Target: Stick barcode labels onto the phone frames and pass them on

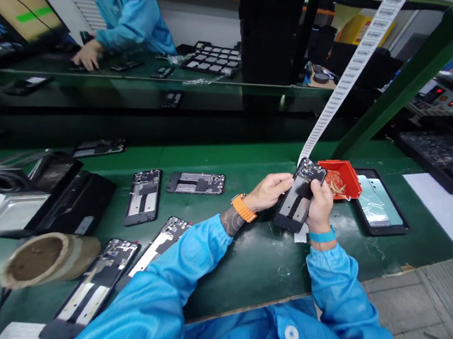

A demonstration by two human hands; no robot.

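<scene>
An opened phone (pixel 301 196), its circuit board and inner parts showing, is held tilted above the green table. My left hand (pixel 270 190) grips its left edge between thumb and fingers. On its right edge, my right hand (pixel 321 203) holds on, with the thumb over the upper front. Just behind the phone hangs a long strip of barcode labels (pixel 347 74). A red bin (pixel 348 179) of thin, pale pieces sits right beside my right hand. A small white piece (pixel 301 234) lies under the phone's lower end.
Several opened phones, one upright (pixel 143 198) and one sideways (pixel 197 183), lie to the left. Further left are a cardboard roll (pixel 50 260) and a black device (pixel 78 195). At right is a black tray (pixel 400 230) with shiny sheets. Across the line, a person (pixel 136 12) works.
</scene>
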